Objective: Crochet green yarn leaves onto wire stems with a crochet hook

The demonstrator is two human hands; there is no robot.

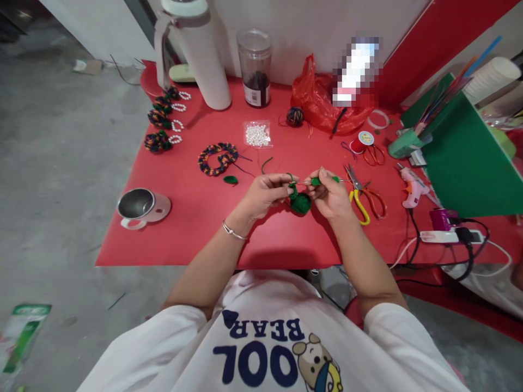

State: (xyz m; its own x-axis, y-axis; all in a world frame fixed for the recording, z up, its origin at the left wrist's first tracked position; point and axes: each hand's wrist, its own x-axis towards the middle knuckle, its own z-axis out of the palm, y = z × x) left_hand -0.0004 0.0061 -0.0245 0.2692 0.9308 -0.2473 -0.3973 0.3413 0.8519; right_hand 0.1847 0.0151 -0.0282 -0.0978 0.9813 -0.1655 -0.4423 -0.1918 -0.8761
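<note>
Though apart, left hand (266, 193) near right (330, 197)

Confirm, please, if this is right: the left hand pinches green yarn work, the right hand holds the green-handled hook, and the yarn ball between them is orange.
Not quite: the yarn ball between them is green, not orange; the head view shows it. The left hand does pinch green yarn work, and the right hand holds the green-handled hook.
</note>
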